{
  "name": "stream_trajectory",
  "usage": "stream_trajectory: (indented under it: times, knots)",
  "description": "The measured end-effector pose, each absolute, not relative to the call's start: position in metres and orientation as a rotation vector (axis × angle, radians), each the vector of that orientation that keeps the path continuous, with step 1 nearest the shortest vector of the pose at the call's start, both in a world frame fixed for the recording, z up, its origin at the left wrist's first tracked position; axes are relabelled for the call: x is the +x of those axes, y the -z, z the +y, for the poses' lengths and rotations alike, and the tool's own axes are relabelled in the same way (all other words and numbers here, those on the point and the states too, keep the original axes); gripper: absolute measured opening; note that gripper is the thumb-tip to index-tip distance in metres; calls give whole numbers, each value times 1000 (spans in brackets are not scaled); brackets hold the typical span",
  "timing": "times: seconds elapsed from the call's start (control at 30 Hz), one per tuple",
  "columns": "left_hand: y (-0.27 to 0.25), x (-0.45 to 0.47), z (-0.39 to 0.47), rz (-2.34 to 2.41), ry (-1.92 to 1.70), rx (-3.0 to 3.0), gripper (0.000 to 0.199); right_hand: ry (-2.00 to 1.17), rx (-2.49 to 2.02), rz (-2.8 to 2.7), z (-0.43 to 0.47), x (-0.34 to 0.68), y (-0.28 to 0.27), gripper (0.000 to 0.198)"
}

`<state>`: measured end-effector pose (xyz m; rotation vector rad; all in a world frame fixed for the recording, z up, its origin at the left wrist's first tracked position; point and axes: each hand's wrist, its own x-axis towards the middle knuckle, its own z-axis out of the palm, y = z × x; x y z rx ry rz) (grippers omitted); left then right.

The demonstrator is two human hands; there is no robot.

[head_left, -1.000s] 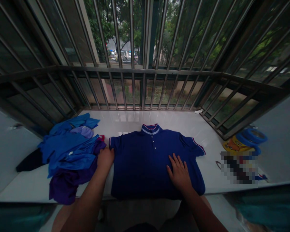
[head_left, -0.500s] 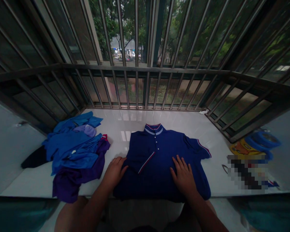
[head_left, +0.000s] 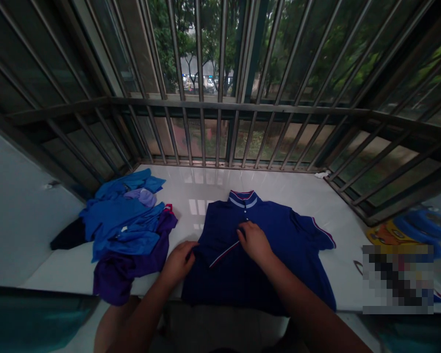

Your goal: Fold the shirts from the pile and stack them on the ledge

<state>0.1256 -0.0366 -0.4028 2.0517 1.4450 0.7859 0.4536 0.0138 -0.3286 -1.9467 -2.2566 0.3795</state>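
Since half a second ago our right hand [head_left: 255, 241] has left the shirt's right half and crossed to the button placket, where it now lies on the tip of the folded-in left sleeve [head_left: 220, 247]. Our left hand [head_left: 179, 260] sits at the shirt's left folded edge, fingers curled onto the fabric; we cannot tell whether they pinch it. The right hand's fingers are bent and pressing the sleeve rather than closed around it. The navy polo shirt [head_left: 279, 255] lies front up on the white sill [head_left: 213, 186], collar away from us, its long axis running from us toward the window bars [head_left: 220, 122]. The unfolded right sleeve [head_left: 318, 233] lies to the right of both hands, nearer our right one. A heap of blue and purple clothes [head_left: 127, 235] sits just left of the left hand.
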Motion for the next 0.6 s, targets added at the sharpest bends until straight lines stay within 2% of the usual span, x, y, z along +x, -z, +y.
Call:
stream_trajectory:
  times: [0.2, 0.33, 0.6]
  knots:
    - [400, 126, -37, 1402, -776, 2086, 47, -413, -2000, -2212, 106, 368, 338, 45]
    - [401, 126, -35, 1420, -825, 2038, 38, -483, -1874, -2281, 144, 342, 343, 30]
    - [402, 131, -34, 1555, -947, 2017, 26, -440, -1632, -2368, 163, 311, 342, 24]
